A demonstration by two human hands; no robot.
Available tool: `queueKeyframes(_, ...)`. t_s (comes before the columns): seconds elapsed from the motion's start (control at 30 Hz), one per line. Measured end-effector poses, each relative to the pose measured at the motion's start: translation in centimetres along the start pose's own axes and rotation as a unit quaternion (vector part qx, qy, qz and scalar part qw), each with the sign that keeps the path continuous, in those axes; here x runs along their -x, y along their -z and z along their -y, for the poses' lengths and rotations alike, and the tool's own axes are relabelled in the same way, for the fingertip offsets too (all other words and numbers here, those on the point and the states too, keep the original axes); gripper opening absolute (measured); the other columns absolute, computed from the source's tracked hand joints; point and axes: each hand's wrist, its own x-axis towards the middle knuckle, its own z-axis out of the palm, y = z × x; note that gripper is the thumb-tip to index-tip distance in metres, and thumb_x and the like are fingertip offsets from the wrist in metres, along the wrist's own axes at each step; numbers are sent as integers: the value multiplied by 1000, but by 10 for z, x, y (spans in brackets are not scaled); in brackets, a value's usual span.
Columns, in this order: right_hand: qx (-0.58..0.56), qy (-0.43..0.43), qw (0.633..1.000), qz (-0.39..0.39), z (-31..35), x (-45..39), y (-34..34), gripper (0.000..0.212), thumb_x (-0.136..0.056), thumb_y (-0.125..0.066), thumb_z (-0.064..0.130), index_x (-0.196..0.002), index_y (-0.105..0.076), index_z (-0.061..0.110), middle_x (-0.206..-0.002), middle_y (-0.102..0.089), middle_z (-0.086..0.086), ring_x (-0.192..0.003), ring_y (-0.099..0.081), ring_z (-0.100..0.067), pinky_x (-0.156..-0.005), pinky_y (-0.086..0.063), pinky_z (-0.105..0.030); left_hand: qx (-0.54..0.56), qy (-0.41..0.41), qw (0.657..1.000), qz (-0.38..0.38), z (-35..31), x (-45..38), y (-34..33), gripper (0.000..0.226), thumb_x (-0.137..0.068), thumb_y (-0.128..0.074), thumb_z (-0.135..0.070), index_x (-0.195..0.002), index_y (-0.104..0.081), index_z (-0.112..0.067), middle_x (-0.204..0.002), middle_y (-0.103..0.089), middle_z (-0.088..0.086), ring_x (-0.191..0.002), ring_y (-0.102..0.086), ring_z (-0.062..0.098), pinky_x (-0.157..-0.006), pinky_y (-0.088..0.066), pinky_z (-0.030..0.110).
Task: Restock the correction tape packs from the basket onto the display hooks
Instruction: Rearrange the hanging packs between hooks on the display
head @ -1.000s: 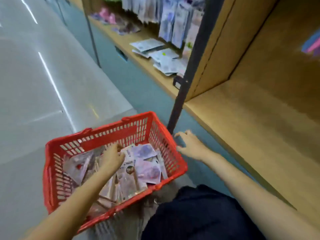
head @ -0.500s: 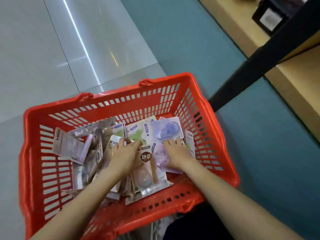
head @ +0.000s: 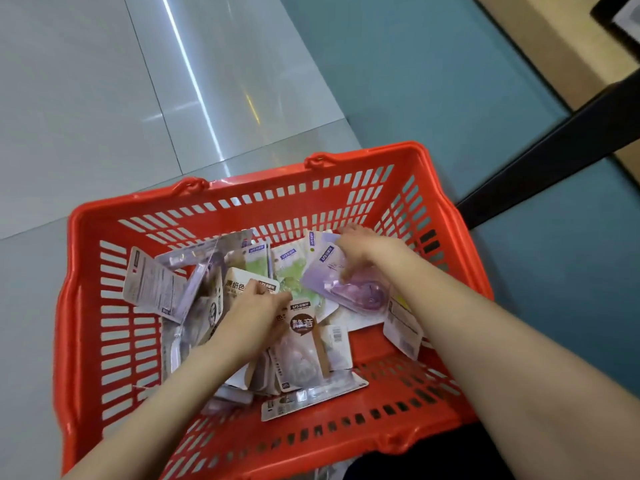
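Right hand (head: 360, 249) grip: fingers curled down over top edge of purple card-backed correction tape pack with clear blister (head: 341, 284), at far right of pile. Left hand (head: 256, 311) grip: fingers bent into middle of pile, touching white pack with brown speech-bubble label (head: 303, 337) and white pack with brown printed characters (head: 237, 284); cannot tell whether any pack is pinched or merely pressed. Both forearms extended into red slotted plastic shopping basket (head: 242, 202) from near side.

Loose heap of flat correction tape packs (head: 291, 271) inside basket, overlapping at mixed angles: green-printed packs towards far wall, purple and white packs at centre, pale pack showing printed back (head: 152, 285) tilted against left side, another back-printed pack (head: 403, 327) just beside right forearm. Bare red basket floor visible at near right corner.

Basket resting on grey glossy tiled floor (head: 86, 98) bordering teal floor strip (head: 433, 81). Black upright post (head: 554, 150) and tan wooden shelf edge (head: 540, 39) at upper right.
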Motion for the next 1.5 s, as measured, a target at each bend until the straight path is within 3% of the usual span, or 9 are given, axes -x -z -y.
queueKeyframes(0.23,-88,64,993,-43,9,27,-31,57,-70,-78,34,-114,-49,14,-117,-51,-11,-108,-49,-31,-81,-36,-33,24,19,998,-49,0,1,-15,16,-81,-59,-18,-96,-55,-15,-84,-51,4,-98,-37,24,-80,-36,35)
queueKeyframes(0.4,16,105,990,-89,21,55,-51,53,-78,-65,49,-114,-48,15,-123,-46,-12,-116,-41,-35,-99,-27,-42,14,-13,998,-59,3,9,-12,27,-82,-56,-34,-101,-59,-15,-80,-50,-2,-97,-37,20,-79,-36,33)
queueKeyframes(0.53,-41,151,985,-70,10,71,-62,26,-89,-59,34,-101,-65,11,-144,-37,-7,-128,-38,-29,-101,-31,-34,99,-7,995,-24,6,18,0,53,-74,-46,-61,-105,-63,-22,-80,-53,-6,-92,-36,13,-78,-34,28)
queueKeyframes(0.7,-189,82,977,-47,-4,49,-48,23,-77,-74,31,-67,-61,15,-155,-19,-10,-137,-28,-29,-107,-30,-35,140,-37,980,-135,0,-10,37,28,-90,-49,-35,-99,-66,-15,-94,-64,-7,-92,-57,14,-76,-41,26)
queueKeyframes(0.87,-153,-7,988,28,-6,25,-39,40,-71,-74,46,-86,-48,19,-156,-10,-15,-143,2,-38,-114,-2,-51,-20,41,997,66,-8,-94,22,44,-95,-47,-32,-133,-42,-11,-135,-50,9,-118,-51,25,-96,-43,36)
queueKeyframes(1.07,-201,-3,979,-44,-14,21,-44,86,-60,-82,51,-126,-38,16,-132,-39,-9,-123,-39,-29,-101,-32,-40,-113,115,977,141,3,-130,-7,64,-94,-38,-46,-145,-22,-11,-151,-23,16,-140,-22,31,-116,-7,47)
queueKeyframes(1.2,-204,-7,977,-58,-15,31,-44,117,-60,-83,47,-147,-13,12,-148,-25,-12,-134,-32,-33,-107,-30,-41,-48,128,972,189,10,-129,6,80,-86,-52,-54,-147,-18,-16,-151,-26,13,-137,-29,32,-112,-20,47)
queueKeyframes(1.3,-200,-2,978,-49,-14,39,-45,105,-62,-83,45,-145,-26,13,-141,-30,-9,-125,-42,-31,-102,-38,-37,20,119,966,228,17,-115,26,72,-82,-67,-30,-142,-29,-16,-133,-51,10,-107,-56,24,-87,-50,33)
queueKeyframes(1.5,-250,41,960,-122,-6,56,-54,56,-59,-86,34,-109,-65,20,-99,-66,1,-92,-61,-17,-80,-47,-27,16,18,990,136,16,-79,40,25,-85,-66,-22,-108,-64,-13,-108,-66,4,-88,-59,16,-73,-47,24)
